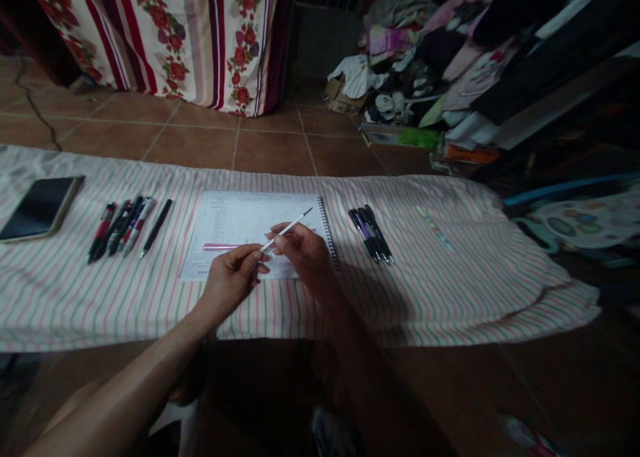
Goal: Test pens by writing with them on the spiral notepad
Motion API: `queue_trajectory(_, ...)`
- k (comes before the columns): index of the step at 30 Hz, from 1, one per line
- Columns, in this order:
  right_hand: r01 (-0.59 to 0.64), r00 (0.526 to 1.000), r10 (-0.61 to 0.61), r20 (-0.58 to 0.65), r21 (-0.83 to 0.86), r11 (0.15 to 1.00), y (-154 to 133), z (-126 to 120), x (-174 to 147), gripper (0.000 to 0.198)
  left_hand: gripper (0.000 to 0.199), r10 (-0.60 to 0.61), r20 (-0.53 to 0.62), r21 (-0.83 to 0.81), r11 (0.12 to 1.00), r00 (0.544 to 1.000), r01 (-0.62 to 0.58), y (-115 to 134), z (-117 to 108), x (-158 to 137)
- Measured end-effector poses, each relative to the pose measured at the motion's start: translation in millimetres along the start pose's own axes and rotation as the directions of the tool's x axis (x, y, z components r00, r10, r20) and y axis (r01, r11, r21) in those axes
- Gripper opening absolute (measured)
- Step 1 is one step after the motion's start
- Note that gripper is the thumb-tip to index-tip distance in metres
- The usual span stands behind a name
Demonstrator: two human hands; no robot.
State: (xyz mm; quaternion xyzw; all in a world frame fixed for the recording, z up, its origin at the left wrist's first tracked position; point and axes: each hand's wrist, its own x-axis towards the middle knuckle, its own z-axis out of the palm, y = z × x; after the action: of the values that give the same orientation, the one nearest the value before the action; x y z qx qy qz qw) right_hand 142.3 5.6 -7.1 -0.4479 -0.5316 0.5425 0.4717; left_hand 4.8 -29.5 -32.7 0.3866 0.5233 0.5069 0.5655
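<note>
A thin white stick with a dark tip (295, 222) slants up to the right above the notebook. My left hand (234, 270) pinches its lower end between thumb and fingers. Farther up, my right hand (303, 245) has its fingers closed around the middle of the stick. Beneath both hands lies a spiral notebook (240, 210) with printed and faintly marked paper on top and its coil on the right. A slim pink stick (220, 247) rests on the paper, its right end hidden by my left hand.
Several pens (123, 227) and a separate black pen (157, 229) lie left of the notebook, beyond them a phone (40, 207). Dark pens (371, 235) and a pale patterned stick (435, 229) lie to the right. A striped cloth (450, 290) covers the surface.
</note>
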Motion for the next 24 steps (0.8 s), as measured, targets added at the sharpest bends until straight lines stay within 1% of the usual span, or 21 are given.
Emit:
queue_trajectory(3,0.019,1.0,-0.019,0.009,-0.047,0.999,-3.2,1.7,0.6,0.018,0.027,-0.004,-0.016,-0.05,0.999,1.0,0.003,1.3,0.9,0.4)
queue_trajectory(6,0.029,1.0,-0.029,0.004,-0.069,0.997,-3.4,2.5,0.8,0.017,0.026,0.002,-0.02,-0.066,0.998,1.0,-0.004,2.2,0.5,0.6)
queue_trajectory(13,0.053,0.998,-0.051,0.032,-0.065,0.996,-2.4,1.2,-1.1,0.016,0.024,0.04,0.02,-0.042,0.998,0.999,-0.039,0.7,-2.4,0.4)
queue_trajectory(18,0.018,0.998,-0.017,0.057,-0.021,1.0,-3.0,0.4,-2.1,0.017,0.022,0.017,0.026,-0.052,0.999,1.0,-0.016,5.0,-0.7,-2.5)
queue_trajectory(24,0.039,0.998,-0.035,0.059,-0.077,0.996,-0.9,-1.0,-3.4,0.016,0.017,0.001,0.055,-0.022,1.0,0.998,0.0,8.7,-0.2,-4.5)
